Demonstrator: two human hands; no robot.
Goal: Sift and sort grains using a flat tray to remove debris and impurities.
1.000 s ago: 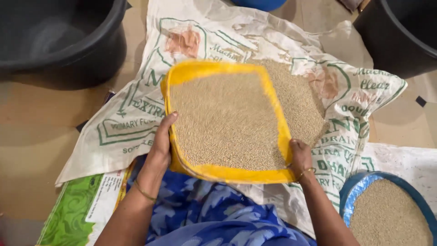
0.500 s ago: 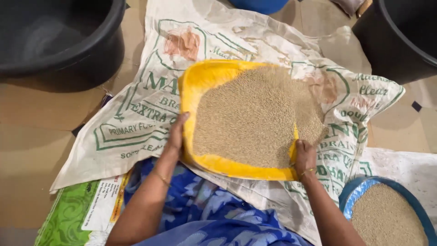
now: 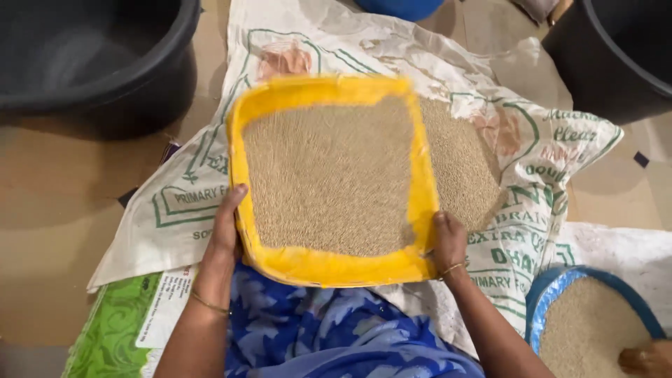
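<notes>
A square yellow tray [image 3: 329, 89] full of pale brown grain [image 3: 329, 178] is held over a white printed sack [image 3: 182, 203] spread on the floor. My left hand [image 3: 225, 231] grips the tray's near left corner, thumb on the rim. My right hand [image 3: 449, 241] grips the near right corner. A heap of the same grain [image 3: 465, 168] lies on the sack just right of the tray. The tray's edges look blurred from motion.
A large black tub [image 3: 91, 63] stands at the back left, another black tub [image 3: 616, 56] at the back right. A blue-rimmed basin of grain [image 3: 588, 325] sits at the lower right, with another person's hand [image 3: 647, 358] at its edge. A green sack [image 3: 112, 329] lies lower left.
The tray swung right and tilted half a second ago, then came back left and level. Both hands kept their grip on its near corners throughout.
</notes>
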